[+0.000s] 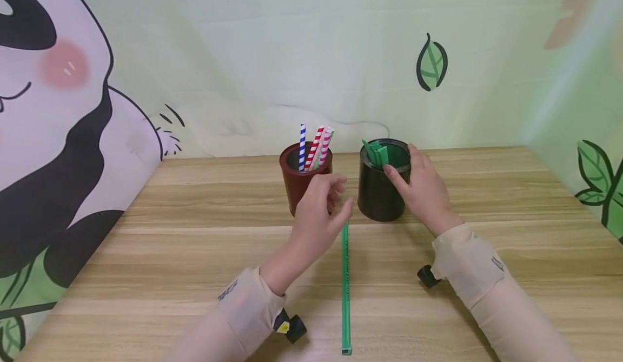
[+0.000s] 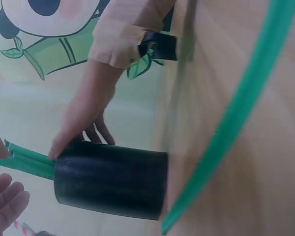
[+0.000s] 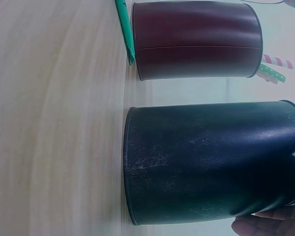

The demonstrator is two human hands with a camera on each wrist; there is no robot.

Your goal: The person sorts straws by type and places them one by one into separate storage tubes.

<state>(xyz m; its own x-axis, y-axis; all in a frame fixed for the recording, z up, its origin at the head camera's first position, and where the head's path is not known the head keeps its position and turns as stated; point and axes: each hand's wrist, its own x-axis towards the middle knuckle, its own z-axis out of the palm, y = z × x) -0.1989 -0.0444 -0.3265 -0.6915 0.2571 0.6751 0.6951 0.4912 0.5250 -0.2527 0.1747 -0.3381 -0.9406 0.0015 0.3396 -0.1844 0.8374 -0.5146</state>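
My right hand (image 1: 428, 194) holds the black cylindrical cup (image 1: 382, 199) by its rim, thumb at the front edge and fingers at the right side. Several flat green strips (image 1: 377, 153) stand inside that cup. My left hand (image 1: 318, 210), fingers loosely bent and nothing in them, hovers in front of the dark red cup (image 1: 292, 181) and partly hides it. Striped paper straws (image 1: 316, 148) in blue, red and pink lean in the red cup. A long green strip (image 1: 346, 286) with dark print lies on the table between my forearms.
The wood-grain table (image 1: 194, 243) runs back to a pale green wall (image 1: 292, 53). A painted panda (image 1: 73, 135) covers the left side. Black wrist-worn devices (image 1: 295, 328) hang under both sleeves.
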